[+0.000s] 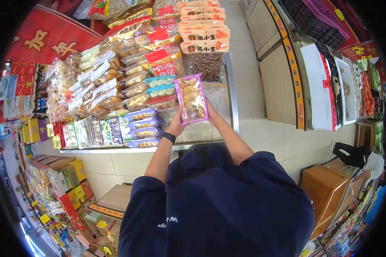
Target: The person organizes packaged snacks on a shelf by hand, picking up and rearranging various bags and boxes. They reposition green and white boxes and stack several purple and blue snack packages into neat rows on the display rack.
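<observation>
A clear snack pack (193,99) with pink-purple edges and light brown baked pieces inside is held up over the display table's corner. My left hand (176,123), below a dark wristband, grips its left edge. On the opposite edge is my right hand (212,114), its fingers partly hidden behind the pack. Purple-ended packs (142,124) lie in a stack left of my left hand. Teal-topped packs (161,87) sit just beyond them. Past the held pack stands a row of bags of small dark brown pieces (205,64) with cream and orange tops.
More bagged snacks (103,92) fill the left side of the display table, whose metal edge (233,103) runs along the right. Across a tiled aisle (255,85) stand a wooden counter (280,88) and a white foam box (319,85). A person (364,158) is at the far right.
</observation>
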Tool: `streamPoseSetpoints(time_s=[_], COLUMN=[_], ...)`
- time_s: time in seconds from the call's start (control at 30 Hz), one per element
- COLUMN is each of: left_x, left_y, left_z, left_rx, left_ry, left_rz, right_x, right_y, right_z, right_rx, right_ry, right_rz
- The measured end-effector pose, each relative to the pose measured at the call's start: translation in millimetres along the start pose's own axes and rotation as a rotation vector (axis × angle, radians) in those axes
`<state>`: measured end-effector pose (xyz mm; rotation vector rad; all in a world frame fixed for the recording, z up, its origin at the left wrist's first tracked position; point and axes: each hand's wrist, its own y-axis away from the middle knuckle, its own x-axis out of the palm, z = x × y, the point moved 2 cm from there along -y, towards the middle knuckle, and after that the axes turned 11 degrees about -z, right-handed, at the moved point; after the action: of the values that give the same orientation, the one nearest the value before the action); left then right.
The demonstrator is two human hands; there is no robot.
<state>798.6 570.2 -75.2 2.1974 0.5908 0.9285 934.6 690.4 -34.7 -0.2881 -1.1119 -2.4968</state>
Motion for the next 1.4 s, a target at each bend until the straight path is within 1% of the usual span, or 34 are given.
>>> streamPoseSetpoints(time_s=[0.1,0.13,0.2,0.23,0.3,0.37,0.43,0.47,0.53,0.57,0.63,0.67,0.77,0.87,0.97,1.0,1.1,1.13,1.2,1.23,1.3,1.33,1.4], left_x=[32.9,49.4,80.3,86.7,93.8,87.6,86.3,87.2,82.8,80.2,82.1,81.6,81.4,61.4,63.1,63.0,75.6,77.4,76.8,74.3,66.8,61.7,43.8], left_y=[26.2,39.6,67.6,74.9,86.5,85.3,82.2,82.2,75.7,71.4,74.8,76.7,88.2,77.5,80.4,79.1,87.4,88.9,92.1,94.2,99.0,99.6,94.6], left_z=[15.3,21.0,35.0,44.2,58.5,75.9,85.5,89.3,105.8,113.4,118.1,118.8,109.6,114.1,102.0,100.4,81.9,77.7,70.2,66.7,57.1,52.6,58.6], left_rx=[0.013,-0.002,-0.042,-0.081,-0.155,-0.227,-0.271,-0.286,-0.215,-0.177,-0.113,-0.078,0.007,0.060,0.018,0.025,-0.066,-0.086,-0.125,-0.147,-0.195,-0.191,-0.237], left_ry=[-0.083,-0.085,-0.085,-0.085,-0.089,-0.124,-0.153,-0.100,-0.007,0.038,0.147,0.203,0.201,0.251,0.351,0.321,0.224,0.199,0.147,0.170,0.209,0.187,0.221], left_rz=[0.036,0.051,0.077,0.122,0.210,0.233,0.261,0.249,0.248,0.249,0.129,0.066,-0.146,-0.197,-0.227,-0.221,-0.257,-0.254,-0.248,-0.237,-0.208,-0.154,-0.311], right_x=[-17.8,-18.9,-44.2,-57.9,-81.0,-95.0,-86.7,-85.7,-75.4,-67.7,-45.2,-33.4,-10.0,9.6,8.7,0.4,-3.5,-7.2,-17.2,-23.5,-36.5,-43.4,-55.2], right_y=[18.6,36.6,39.7,40.1,33.5,33.2,42.9,36.1,20.4,14.0,13.0,18.4,-10.1,-22.1,-40.2,-80.6,-54.0,-56.6,-42.4,-32.5,-20.3,-14.8,-5.8], right_z=[19.1,37.5,34.0,29.2,13.1,1.8,17.5,21.6,26.3,27.6,35.6,42.2,17.2,3.8,-11.6,-48.8,-6.5,-9.2,13.8,24.8,38.9,42.5,33.4], right_rx=[0.027,0.065,0.111,0.137,0.193,0.248,0.232,0.212,0.211,0.196,0.163,0.179,0.199,0.161,0.175,-0.033,-0.115,0.028,-0.021,-0.047,-0.063,-0.072,-0.224], right_ry=[0.139,0.208,0.270,0.298,0.367,0.432,0.544,0.610,0.720,0.779,0.901,0.924,0.968,0.910,0.910,0.947,0.853,0.697,0.629,0.591,0.535,0.503,0.661], right_rz=[0.029,0.041,0.126,0.171,0.255,0.297,0.378,0.426,0.559,0.589,0.654,0.645,0.805,0.938,0.768,0.805,0.546,0.365,0.211,0.132,0.078,0.046,0.089])
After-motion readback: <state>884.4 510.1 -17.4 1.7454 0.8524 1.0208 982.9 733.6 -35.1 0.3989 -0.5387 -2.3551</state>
